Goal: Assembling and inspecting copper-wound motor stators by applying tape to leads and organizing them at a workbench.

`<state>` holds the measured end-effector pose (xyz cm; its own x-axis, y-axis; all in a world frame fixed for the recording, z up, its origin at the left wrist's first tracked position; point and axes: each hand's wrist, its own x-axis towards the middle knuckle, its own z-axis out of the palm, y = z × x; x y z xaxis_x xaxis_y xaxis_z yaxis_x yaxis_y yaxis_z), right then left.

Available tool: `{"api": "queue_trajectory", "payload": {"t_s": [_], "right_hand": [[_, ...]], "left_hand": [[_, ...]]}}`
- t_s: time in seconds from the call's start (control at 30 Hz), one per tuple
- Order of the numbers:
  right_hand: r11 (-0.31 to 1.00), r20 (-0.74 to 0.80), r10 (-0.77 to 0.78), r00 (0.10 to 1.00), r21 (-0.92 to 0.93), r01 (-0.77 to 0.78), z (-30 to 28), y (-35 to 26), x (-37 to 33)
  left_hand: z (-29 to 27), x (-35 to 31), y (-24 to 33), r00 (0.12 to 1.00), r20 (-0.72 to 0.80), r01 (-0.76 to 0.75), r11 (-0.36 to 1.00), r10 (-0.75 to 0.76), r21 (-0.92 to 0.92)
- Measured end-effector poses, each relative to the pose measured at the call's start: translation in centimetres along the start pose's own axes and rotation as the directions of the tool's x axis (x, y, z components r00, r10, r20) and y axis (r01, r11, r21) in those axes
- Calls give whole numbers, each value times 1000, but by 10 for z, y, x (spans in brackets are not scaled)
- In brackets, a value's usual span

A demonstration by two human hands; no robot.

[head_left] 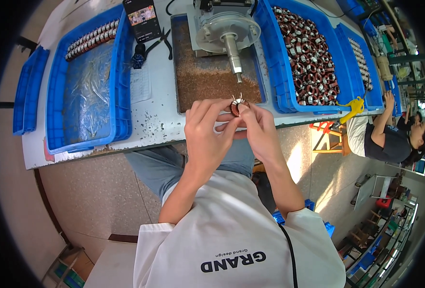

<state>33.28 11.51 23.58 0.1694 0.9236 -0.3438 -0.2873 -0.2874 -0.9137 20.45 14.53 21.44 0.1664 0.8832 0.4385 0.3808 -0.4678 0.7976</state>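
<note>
A small ring coil (235, 109), wound with reddish-brown wire and with a white part at its top, is held up in front of me between both hands. Thin wire ends stick up from it. My right hand (259, 132) pinches it, the thumb lying on its right side. The fingers of my left hand (204, 128) are curled in against its left side; their tips are partly hidden. Just above the coil, apart from it, the metal spindle (231, 50) of a bench machine points down toward my hands, behind a clear round disc (212, 34).
Brown debris covers the tray (186, 89) under the machine. To the right, a blue bin (282, 91) holds many coils; yellow cloth (352, 109) hangs by it. On the left are a blue bin (121, 115) with coil rows, pliers (167, 44) and a phone (142, 19). Another person (390, 141) sits far right.
</note>
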Motion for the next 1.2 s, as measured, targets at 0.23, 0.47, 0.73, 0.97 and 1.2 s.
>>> {"api": "queue_trajectory", "payload": {"t_s": [0.23,0.47,0.73,0.97,1.2], "right_hand": [[866,-35,-346,938,-396,304,-3,6,-21],[362,149,-686,712,-779,512,0,12,-36],[346,146,-765,627,-728,592,13,2,-48],[399,125,-758,640,-688,606,17,1,-55],[427,115,-773,624,-634,645,18,4,-54]], "left_hand": [[-26,-13,8,984,151,122,973,-93,-197],[-33,-21,21,957,232,257,881,-175,-396],[-44,-18,38,909,234,414,680,-345,-605],[-47,-18,42,892,242,441,617,-382,-652],[-50,-20,36,879,290,471,587,-379,-659]]}}
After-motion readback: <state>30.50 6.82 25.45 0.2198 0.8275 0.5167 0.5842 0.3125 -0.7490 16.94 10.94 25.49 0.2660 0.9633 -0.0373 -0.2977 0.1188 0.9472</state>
